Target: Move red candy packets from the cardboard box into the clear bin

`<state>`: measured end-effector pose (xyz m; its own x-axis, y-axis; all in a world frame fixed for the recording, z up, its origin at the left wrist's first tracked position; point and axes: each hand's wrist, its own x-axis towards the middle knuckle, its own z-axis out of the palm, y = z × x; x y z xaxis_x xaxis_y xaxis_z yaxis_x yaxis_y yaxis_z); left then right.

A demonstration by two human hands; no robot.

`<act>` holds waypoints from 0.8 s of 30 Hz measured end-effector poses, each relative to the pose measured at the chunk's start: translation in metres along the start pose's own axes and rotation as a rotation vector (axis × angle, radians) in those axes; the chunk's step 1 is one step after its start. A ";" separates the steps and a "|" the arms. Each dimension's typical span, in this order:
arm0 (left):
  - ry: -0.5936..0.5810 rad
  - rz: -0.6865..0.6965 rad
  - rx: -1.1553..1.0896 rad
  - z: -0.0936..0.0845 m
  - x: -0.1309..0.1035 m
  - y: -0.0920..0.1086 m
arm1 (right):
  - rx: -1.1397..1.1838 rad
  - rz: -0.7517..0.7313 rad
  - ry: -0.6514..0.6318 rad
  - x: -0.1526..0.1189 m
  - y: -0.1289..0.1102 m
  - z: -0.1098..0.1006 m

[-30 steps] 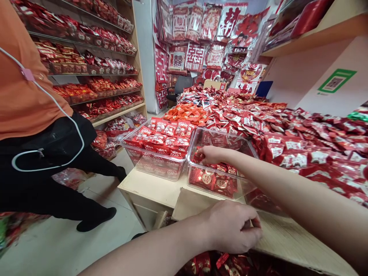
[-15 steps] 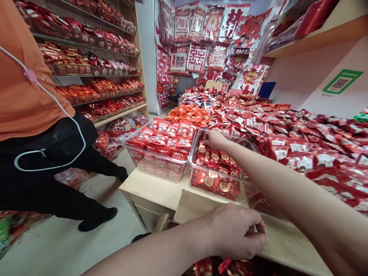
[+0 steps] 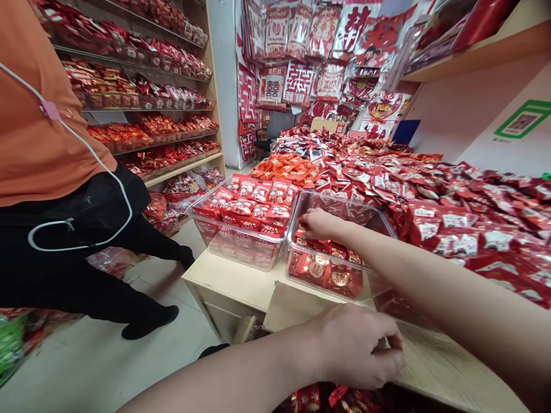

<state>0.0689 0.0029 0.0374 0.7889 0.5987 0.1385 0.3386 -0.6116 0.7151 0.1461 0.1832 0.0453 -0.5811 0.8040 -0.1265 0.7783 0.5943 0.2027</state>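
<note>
My right hand (image 3: 319, 223) reaches down inside a clear plastic bin (image 3: 297, 246). Its fingers are closed on a small red candy packet, mostly covered by the hand. Red packets with gold round prints (image 3: 318, 268) lie in rows in the front part of this bin. Nearer to me, my left hand (image 3: 361, 344) hangs with curled fingers in front of the table edge; its palm is turned away, so what it holds, if anything, is hidden. Below it, more red packets (image 3: 307, 398) show in a dark space, beside a cardboard flap (image 3: 293, 307).
A second clear bin (image 3: 241, 246) full of red packets stands left of the first on the wooden table (image 3: 224, 284). Heaped packets (image 3: 430, 189) cover the table behind and right. At left stands a person in an orange top (image 3: 43, 126), before stocked shelves (image 3: 172, 103).
My right hand has gone slightly lower into the bin, its fingers pressing among the packets. The left hand keeps nearly the same curled pose. The whole view has shifted a little.
</note>
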 end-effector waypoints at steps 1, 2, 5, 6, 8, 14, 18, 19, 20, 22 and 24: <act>-0.005 -0.001 0.001 -0.001 0.000 0.001 | -0.006 0.004 0.000 0.000 0.000 0.001; -0.011 -0.002 0.000 -0.001 0.000 0.001 | 0.000 0.011 -0.004 0.000 0.001 0.001; -0.018 -0.013 0.000 -0.002 0.000 0.002 | 0.008 0.028 0.009 -0.002 0.002 -0.006; -0.019 -0.012 0.001 -0.002 0.000 0.002 | 0.013 0.032 0.018 -0.003 0.002 -0.010; -0.020 -0.006 0.000 -0.002 0.000 0.002 | 0.031 0.025 0.020 -0.006 -0.001 -0.017; -0.026 -0.008 -0.031 -0.002 0.000 0.001 | 0.106 -0.152 -0.093 -0.011 -0.018 -0.014; -0.021 -0.009 -0.030 -0.002 0.000 0.001 | 0.107 -0.134 -0.128 -0.014 -0.021 -0.012; -0.020 -0.010 -0.038 -0.002 0.000 0.001 | 0.102 -0.105 -0.141 -0.014 -0.019 -0.014; -0.020 -0.010 -0.047 -0.002 0.000 0.001 | 0.093 -0.069 -0.152 -0.015 -0.016 -0.017; -0.021 -0.009 -0.056 -0.002 0.001 0.001 | 0.064 0.010 -0.157 -0.016 -0.008 -0.025; -0.023 -0.001 -0.042 -0.002 0.001 0.001 | 0.019 0.090 -0.154 -0.017 0.001 -0.031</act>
<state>0.0686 0.0043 0.0395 0.8004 0.5869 0.1221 0.3181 -0.5885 0.7433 0.1499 0.1694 0.0778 -0.4669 0.8464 -0.2562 0.8306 0.5191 0.2014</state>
